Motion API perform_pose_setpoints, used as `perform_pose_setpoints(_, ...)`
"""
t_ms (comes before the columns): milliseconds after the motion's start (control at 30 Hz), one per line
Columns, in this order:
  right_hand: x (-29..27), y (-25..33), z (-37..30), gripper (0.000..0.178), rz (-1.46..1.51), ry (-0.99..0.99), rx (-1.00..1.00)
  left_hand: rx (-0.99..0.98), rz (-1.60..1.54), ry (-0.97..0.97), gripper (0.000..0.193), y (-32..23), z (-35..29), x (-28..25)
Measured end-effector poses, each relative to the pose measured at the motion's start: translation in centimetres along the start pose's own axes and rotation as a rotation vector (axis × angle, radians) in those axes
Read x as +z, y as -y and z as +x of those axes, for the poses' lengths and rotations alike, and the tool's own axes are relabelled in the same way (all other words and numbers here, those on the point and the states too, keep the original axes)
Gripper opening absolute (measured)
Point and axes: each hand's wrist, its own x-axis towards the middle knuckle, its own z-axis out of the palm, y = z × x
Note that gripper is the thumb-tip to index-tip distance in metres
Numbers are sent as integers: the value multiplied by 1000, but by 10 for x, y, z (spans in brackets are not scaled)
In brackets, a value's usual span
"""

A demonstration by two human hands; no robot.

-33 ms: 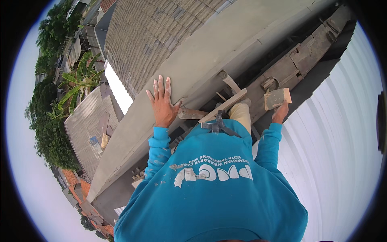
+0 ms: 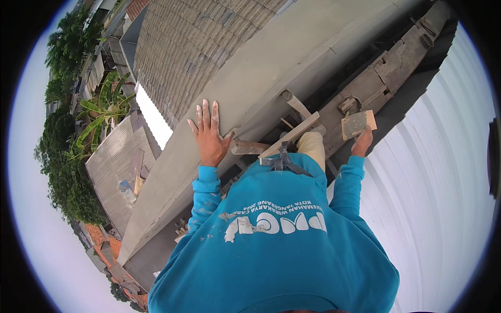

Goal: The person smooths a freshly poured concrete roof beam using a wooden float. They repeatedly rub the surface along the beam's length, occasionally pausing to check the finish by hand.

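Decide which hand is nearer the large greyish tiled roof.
Left hand: it lies on the grey plaster ledge beside the roof; the right hand is farther off, holding a grey-smeared rectangular board.

Soft daylight, strong fisheye bend

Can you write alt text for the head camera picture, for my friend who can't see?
A person in a blue top rests a spread left hand on a smooth grey wall top and holds a flat, grey-smeared rectangular block in the right hand. Worn boards lie below, a tiled roof beyond the wall, pale ridged sheeting at the right.
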Motion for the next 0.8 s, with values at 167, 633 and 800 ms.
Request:
perform_pose_setpoints(167,22,-39,0,42,-138,7,-96,-1,22,13,109,4,11,-3)
perform_pose_setpoints(633,77,-72,-25,55,-697,22,-213,56,65,13,107,8,12,1)
perform_pose_setpoints(800,94,-149,-9,51,-627,-99,-255,136,96,8,105,7,18,5)
